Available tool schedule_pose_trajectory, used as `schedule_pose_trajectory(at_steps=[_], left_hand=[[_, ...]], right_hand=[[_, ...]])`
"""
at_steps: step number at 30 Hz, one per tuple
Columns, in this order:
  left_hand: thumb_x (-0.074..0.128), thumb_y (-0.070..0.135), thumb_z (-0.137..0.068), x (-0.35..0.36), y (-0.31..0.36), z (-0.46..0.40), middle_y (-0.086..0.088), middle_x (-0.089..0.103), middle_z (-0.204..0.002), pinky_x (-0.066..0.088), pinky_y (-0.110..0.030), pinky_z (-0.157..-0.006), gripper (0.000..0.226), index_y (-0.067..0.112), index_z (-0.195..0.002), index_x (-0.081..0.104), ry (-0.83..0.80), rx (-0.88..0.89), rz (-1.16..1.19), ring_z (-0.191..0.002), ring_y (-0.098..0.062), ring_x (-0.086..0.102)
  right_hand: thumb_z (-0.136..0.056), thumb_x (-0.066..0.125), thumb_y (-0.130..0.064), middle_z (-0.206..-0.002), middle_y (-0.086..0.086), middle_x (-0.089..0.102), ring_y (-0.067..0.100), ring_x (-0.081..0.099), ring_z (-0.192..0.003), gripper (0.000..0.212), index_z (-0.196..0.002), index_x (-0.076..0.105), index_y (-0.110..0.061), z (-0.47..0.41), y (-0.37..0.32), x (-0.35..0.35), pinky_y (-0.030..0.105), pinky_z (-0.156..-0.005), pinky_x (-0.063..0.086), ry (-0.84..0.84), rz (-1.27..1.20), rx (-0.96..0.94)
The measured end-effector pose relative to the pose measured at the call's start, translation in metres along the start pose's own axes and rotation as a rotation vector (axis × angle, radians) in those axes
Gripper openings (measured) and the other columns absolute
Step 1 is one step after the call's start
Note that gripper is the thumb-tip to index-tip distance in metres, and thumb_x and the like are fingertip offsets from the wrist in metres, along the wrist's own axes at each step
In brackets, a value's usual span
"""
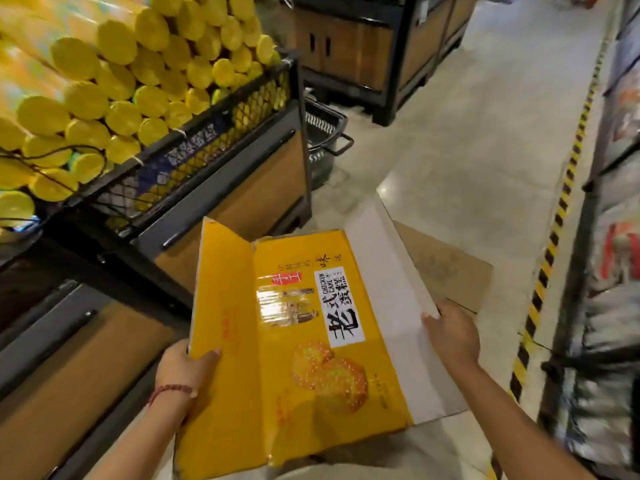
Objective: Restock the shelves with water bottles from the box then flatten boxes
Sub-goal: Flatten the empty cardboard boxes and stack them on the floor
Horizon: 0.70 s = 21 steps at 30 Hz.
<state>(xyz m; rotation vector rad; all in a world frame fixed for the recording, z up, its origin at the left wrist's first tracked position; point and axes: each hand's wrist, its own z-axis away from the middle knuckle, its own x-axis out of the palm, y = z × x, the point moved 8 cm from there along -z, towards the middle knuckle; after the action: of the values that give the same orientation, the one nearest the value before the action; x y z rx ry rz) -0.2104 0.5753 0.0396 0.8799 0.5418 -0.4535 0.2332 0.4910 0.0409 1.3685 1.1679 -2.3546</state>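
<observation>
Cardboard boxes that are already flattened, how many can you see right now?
2. A yellow box held by the left hand and right hand, and a brown box lying on the floor beneath it, partly hidden. More may lie underneath.

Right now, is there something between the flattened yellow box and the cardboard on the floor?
Nothing visible. Both hands hold the yellow box above the brown cardboard, which lies bare on the floor.

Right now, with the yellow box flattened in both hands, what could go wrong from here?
The left hand and right hand grip only the edges of the yellow box, so it may sag or slip. It hides the floor ahead, where brown cardboard lies: a possible trip. Swinging left, it could clip the rack of yellow-lidded cans.
</observation>
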Motion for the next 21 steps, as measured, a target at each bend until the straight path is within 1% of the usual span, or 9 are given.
schedule_pose_trajectory(at_steps=[2,6,8,11,13,16,17,19,21], left_hand=[[0.067,0.018,-0.087,0.032,0.042,-0.007,-0.012,0.065,-0.083,0.049,-0.038,-0.071,0.012,0.007,-0.085,0.061,-0.066,0.060,-0.041,-0.074,-0.028,0.060],[0.066,0.015,-0.087,0.098,0.135,-0.016,-0.008,0.063,-0.069,0.041,-0.027,-0.054,0.019,0.012,-0.070,0.058,-0.149,0.222,-0.120,-0.061,-0.021,0.055],[0.067,0.016,-0.086,0.137,0.185,-0.020,-0.009,0.063,-0.070,0.043,-0.029,-0.055,0.020,0.013,-0.070,0.057,-0.174,0.291,-0.158,-0.061,-0.022,0.055],[0.067,0.019,-0.087,0.198,0.255,-0.025,-0.003,0.061,-0.067,0.045,-0.029,-0.056,0.018,0.016,-0.072,0.058,-0.194,0.394,-0.179,-0.062,-0.021,0.057],[0.067,0.023,-0.086,0.236,0.293,-0.027,-0.005,0.063,-0.068,0.049,-0.033,-0.058,0.013,0.015,-0.079,0.061,-0.187,0.454,-0.189,-0.063,-0.025,0.060],[0.067,0.028,-0.086,0.284,0.326,-0.028,-0.013,0.065,-0.075,0.050,-0.036,-0.060,0.020,0.009,-0.089,0.063,-0.150,0.515,-0.222,-0.067,-0.030,0.060],[0.066,0.027,-0.087,0.299,0.329,-0.031,-0.015,0.063,-0.076,0.048,-0.034,-0.056,0.023,0.006,-0.095,0.061,-0.151,0.503,-0.242,-0.066,-0.030,0.058],[0.063,0.022,-0.089,0.331,0.324,-0.041,-0.011,0.055,-0.067,0.040,-0.026,-0.042,0.022,0.005,-0.101,0.055,-0.175,0.468,-0.308,-0.054,-0.025,0.051],[0.064,0.018,-0.089,0.361,0.311,-0.052,-0.007,0.051,-0.066,0.035,-0.025,-0.043,0.027,0.002,-0.108,0.054,-0.210,0.432,-0.391,-0.051,-0.022,0.047]], right_hand=[[-0.092,0.055,-0.018,-0.094,0.011,0.068,0.028,0.057,-0.078,0.017,-0.100,0.066,-0.008,-0.006,0.030,-0.025,0.031,-0.060,0.037,0.069,-0.034,0.068],[-0.092,0.054,-0.014,-0.092,0.012,0.066,0.024,0.050,-0.073,0.010,-0.089,0.062,-0.009,-0.029,0.072,-0.073,0.028,-0.052,0.029,0.208,-0.104,0.171],[-0.092,0.053,-0.015,-0.092,0.012,0.065,0.024,0.049,-0.073,0.013,-0.094,0.063,-0.007,-0.050,0.095,-0.099,0.026,-0.050,0.026,0.267,-0.116,0.228],[-0.093,0.054,-0.018,-0.095,0.015,0.066,0.034,0.058,-0.083,0.017,-0.099,0.064,-0.005,-0.090,0.124,-0.136,0.031,-0.059,0.034,0.347,-0.158,0.281],[-0.093,0.054,-0.017,-0.091,0.016,0.064,0.035,0.058,-0.083,0.017,-0.097,0.062,-0.002,-0.111,0.141,-0.159,0.032,-0.061,0.034,0.422,-0.184,0.323],[-0.093,0.053,-0.015,-0.081,0.003,0.058,0.026,0.053,-0.079,0.008,-0.091,0.061,-0.013,-0.132,0.166,-0.173,0.030,-0.061,0.035,0.486,-0.322,0.366],[-0.093,0.052,-0.014,-0.081,0.003,0.058,0.026,0.054,-0.081,0.008,-0.090,0.060,-0.016,-0.137,0.175,-0.171,0.030,-0.062,0.036,0.479,-0.338,0.391],[-0.091,0.052,-0.013,-0.090,0.012,0.063,0.032,0.058,-0.088,0.013,-0.096,0.064,-0.010,-0.151,0.200,-0.157,0.032,-0.068,0.037,0.431,-0.268,0.449],[-0.091,0.053,-0.014,-0.094,0.017,0.066,0.035,0.061,-0.089,0.020,-0.104,0.066,-0.006,-0.162,0.234,-0.128,0.034,-0.070,0.040,0.393,-0.220,0.532]])
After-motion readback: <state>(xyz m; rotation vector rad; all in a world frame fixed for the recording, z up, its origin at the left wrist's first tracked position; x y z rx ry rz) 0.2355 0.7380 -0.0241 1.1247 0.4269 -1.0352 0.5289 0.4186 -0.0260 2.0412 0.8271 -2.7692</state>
